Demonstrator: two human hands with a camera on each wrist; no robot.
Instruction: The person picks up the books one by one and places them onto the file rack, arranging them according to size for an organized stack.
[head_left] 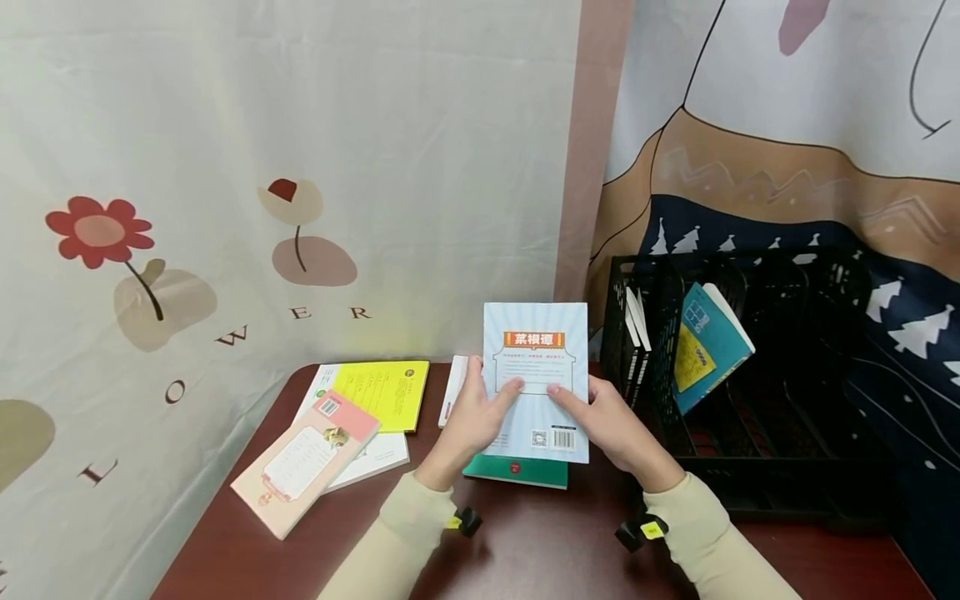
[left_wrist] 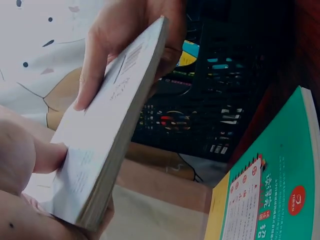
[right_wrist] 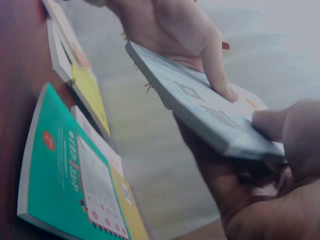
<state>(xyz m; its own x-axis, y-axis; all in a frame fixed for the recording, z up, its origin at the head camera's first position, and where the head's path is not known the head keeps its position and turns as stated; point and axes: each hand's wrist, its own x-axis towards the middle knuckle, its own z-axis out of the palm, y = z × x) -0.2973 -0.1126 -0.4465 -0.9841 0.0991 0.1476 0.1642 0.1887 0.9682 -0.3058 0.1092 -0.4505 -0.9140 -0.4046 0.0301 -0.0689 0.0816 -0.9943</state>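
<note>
Book with a pale blue cover (head_left: 536, 427), held up by two bare hands over a dark red table (head_left: 540, 550); clock directions take this book as the centre of the head view. Its barcode side faces the wearer, with an orange title plaque near the top. The left hand (head_left: 476, 412) grips the edge at 8 o'clock and the right hand (head_left: 611, 417) the edge at 4 o'clock, thumbs pressed flat on the cover. Fingers support it from behind, though the wrist views are too dark there to be sure how firmly.

Just below, at 6 o'clock, a green book (head_left: 517, 472) lies on the table, apart from the held one. At 9 o'clock is a yellow book (head_left: 386, 398); at 8 o'clock a pink book (head_left: 311, 467) lies aslant, one corner near the table's side. A black rack (head_left: 825, 467) stands at 3 o'clock, with a teal book (head_left: 712, 350) leaning inside.

If one hand let go early, the pale book would probably tip and drop onto the green one. Carried toward 3 o'clock, it could catch a divider or knock the tilted teal book. A sweep of the left sleeve (head_left: 390, 533) might push the pink book off.
</note>
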